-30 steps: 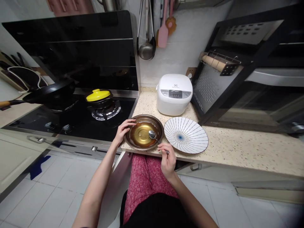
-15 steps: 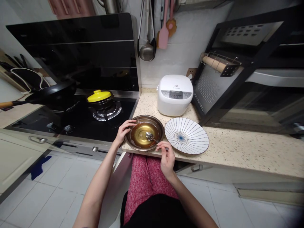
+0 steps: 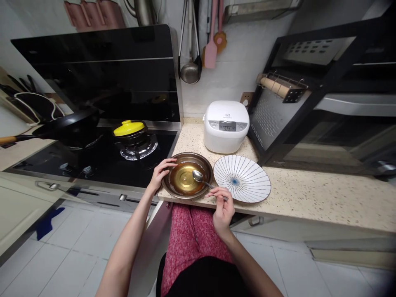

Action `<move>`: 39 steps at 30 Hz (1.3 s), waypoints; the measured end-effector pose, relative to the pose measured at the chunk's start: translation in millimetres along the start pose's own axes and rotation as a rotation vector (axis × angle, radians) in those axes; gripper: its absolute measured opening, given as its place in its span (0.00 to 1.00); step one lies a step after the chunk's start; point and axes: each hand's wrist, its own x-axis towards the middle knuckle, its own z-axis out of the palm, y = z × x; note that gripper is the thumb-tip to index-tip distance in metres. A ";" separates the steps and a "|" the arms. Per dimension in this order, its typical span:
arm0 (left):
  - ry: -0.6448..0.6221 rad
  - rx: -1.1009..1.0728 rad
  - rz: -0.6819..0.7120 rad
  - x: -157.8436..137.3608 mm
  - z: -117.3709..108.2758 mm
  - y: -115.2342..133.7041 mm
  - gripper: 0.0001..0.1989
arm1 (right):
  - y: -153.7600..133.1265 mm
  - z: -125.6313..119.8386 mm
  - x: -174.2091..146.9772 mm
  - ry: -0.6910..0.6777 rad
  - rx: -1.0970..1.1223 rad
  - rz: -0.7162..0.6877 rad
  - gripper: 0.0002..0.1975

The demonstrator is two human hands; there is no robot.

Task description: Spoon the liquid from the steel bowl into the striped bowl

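- The person's right hand [image 3: 223,208] has its grip closed on the handle of a spoon [image 3: 197,176], the spoon's head over the metal bowl [image 3: 192,159]; whether it touches the liquid [image 3: 185,180] there cannot be told.
- The left hand [image 3: 160,174] lies open, fingers over the bowl's left rim.
- The bowl sits at the counter's [image 3: 312,194] front edge, just beside a striped plate [image 3: 247,177].
- The step appears to be spooning or stirring; the next move likely calls for a level spoon and a steadied bowl.
- Behind stands a white rice cooker [image 3: 225,138].
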 end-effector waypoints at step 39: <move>-0.005 -0.009 -0.002 0.1 -1.5 -4.6 0.17 | -6.9 -65.1 40.8 -0.141 -0.457 -0.552 0.16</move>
